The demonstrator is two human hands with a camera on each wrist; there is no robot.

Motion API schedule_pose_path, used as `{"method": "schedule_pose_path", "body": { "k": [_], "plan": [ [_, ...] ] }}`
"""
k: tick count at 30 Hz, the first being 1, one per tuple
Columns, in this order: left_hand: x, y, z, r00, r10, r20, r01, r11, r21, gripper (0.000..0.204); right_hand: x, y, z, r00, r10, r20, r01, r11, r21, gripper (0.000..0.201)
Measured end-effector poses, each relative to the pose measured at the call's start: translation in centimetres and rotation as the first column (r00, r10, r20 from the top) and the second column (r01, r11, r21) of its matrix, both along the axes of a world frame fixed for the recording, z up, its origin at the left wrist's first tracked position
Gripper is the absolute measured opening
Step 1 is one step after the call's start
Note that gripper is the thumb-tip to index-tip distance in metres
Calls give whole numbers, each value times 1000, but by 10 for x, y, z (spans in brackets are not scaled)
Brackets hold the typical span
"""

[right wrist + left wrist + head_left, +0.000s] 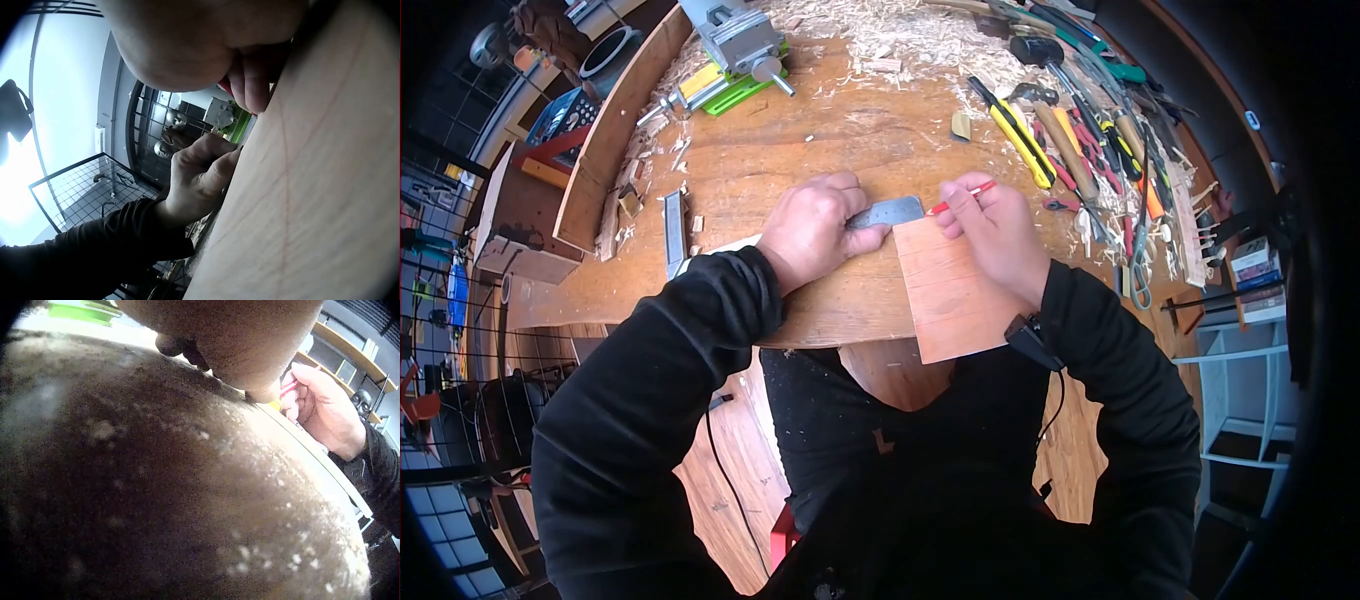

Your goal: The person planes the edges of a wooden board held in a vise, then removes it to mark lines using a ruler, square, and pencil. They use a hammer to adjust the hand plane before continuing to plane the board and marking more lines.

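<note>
A thin reddish wood sheet [950, 290] with faint red lines lies at the bench's front edge, its near end overhanging. My left hand [815, 225] grips a grey metal blade [890, 211], thumb and fingers curled round it, with its rounded end by the sheet's far left corner. My right hand [998, 235] pinches a red pencil [963, 199], its tip at that corner close to the blade's end. In the right wrist view, red lines cross on the sheet [312, 175], and the left hand [197, 181] is beyond its edge.
Behind on the bench [840, 130] stands a grey and green vise [745, 50], with wood shavings [900, 40] around it. A yellow cutter [1022, 143] and several tools lie at the right. A sharpening stone [675, 232] lies at the left.
</note>
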State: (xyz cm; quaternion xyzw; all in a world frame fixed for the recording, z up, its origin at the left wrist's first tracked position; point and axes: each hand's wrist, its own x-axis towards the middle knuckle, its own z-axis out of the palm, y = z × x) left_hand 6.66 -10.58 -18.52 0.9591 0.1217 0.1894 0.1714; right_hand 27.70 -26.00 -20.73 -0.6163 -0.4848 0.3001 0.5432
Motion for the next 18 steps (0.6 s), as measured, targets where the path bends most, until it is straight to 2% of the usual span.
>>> {"method": "schedule_pose_path", "body": {
  "k": [7,18],
  "plan": [
    [0,-1,1,1000,0,0,0,1000,0,32,2,0,1,999,-4,46,4,1000,-8,34],
    [0,0,0,1000,-4,-5,4,1000,11,32,1,0,2,1000,-12,27,12,1000,-20,35]
  ]
}}
